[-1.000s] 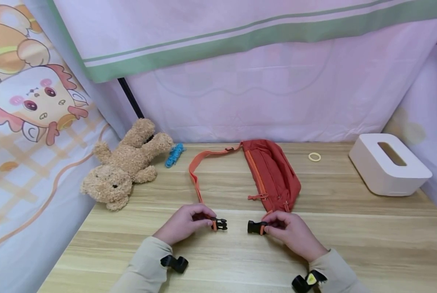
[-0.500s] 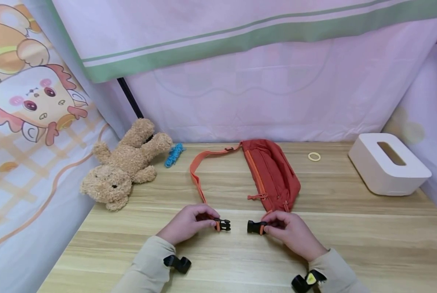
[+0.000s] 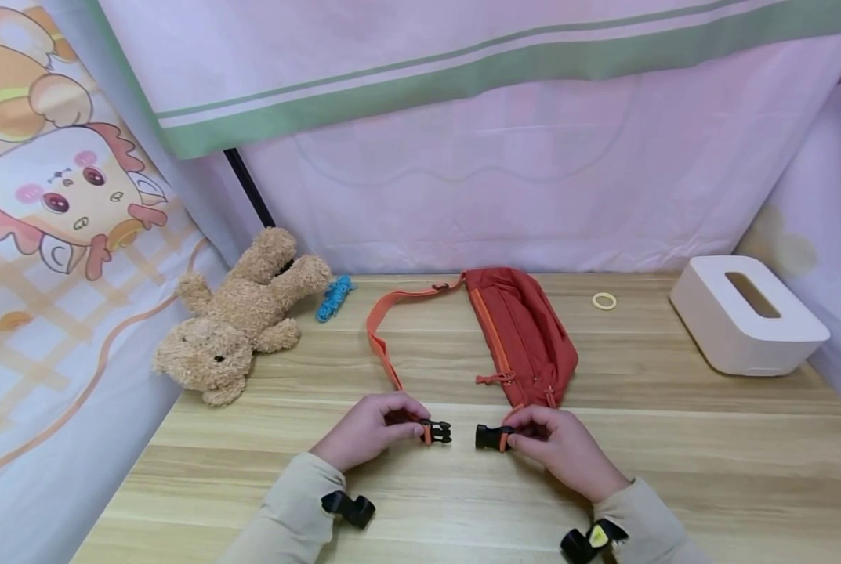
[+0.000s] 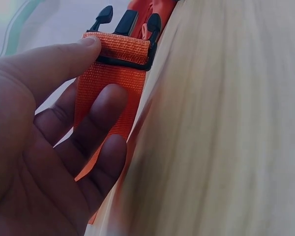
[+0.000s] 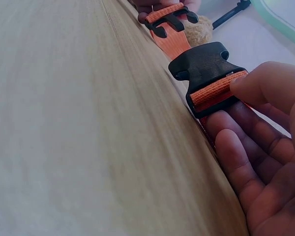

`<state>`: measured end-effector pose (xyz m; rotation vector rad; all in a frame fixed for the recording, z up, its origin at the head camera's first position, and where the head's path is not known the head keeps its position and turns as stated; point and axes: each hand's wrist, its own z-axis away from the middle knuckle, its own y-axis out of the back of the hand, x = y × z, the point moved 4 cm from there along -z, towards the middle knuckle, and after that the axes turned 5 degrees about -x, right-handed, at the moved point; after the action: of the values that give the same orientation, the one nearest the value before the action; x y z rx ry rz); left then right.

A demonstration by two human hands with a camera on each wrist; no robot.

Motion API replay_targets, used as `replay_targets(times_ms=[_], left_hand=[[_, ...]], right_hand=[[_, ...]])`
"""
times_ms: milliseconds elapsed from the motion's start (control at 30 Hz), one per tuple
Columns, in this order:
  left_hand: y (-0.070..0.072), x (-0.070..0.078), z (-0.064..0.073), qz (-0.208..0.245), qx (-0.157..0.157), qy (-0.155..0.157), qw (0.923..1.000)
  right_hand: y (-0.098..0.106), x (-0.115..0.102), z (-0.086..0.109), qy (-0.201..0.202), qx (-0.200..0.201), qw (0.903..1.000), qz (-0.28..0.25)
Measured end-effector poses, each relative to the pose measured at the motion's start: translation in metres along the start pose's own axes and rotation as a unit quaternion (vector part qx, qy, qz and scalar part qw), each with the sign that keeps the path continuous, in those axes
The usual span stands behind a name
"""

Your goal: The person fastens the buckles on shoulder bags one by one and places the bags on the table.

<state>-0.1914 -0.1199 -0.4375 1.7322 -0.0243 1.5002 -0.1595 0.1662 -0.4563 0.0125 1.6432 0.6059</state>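
Note:
A red waist bag (image 3: 522,337) lies on the wooden table, its orange strap (image 3: 379,333) looping out to the left and toward me. My left hand (image 3: 376,429) pinches the black pronged buckle half (image 3: 440,432) where the strap threads through it; in the left wrist view the thumb presses on the webbing just below the prongs (image 4: 125,22). The black socket buckle half (image 3: 491,437) is pinched by my right hand (image 3: 561,448), thumb on its orange webbing in the right wrist view. Prongs and socket face each other across a small gap.
A tan teddy bear (image 3: 244,313) lies at the left, beside a bundle of blue cord (image 3: 335,298). Behind the bag's right side is a pale yellow ring (image 3: 604,294). A white tissue box (image 3: 748,317) stands at the right, and a pink curtain (image 3: 462,196) hangs along the back.
The left hand has moved a little to the right with the pronged buckle half, narrowing the gap to the socket. My right hand has stayed almost still.

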Motion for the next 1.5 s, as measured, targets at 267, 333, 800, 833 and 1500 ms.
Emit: replay_targets(times_ms=[267,333,800,833,1500], left_hand=[[-0.004,0.001,-0.003,0.001,-0.002,0.000,1.0000],[-0.005,0.002,-0.004,0.005,-0.004,-0.002,1.0000],[-0.011,0.006,-0.009,0.021,-0.013,-0.009,0.9996],[-0.012,0.006,-0.009,0.022,-0.014,-0.010,0.9996],[-0.020,0.012,-0.015,0.033,-0.023,-0.014,0.9991]], right_hand=[[0.000,0.000,0.000,0.003,-0.001,1.0000,-0.003],[0.000,0.000,0.000,0.006,0.000,1.0000,-0.002],[0.000,0.001,-0.001,0.013,0.002,0.9999,0.005],[0.000,0.002,-0.001,0.013,0.002,0.9999,0.006],[0.000,0.001,0.000,0.014,0.004,0.9998,0.010]])
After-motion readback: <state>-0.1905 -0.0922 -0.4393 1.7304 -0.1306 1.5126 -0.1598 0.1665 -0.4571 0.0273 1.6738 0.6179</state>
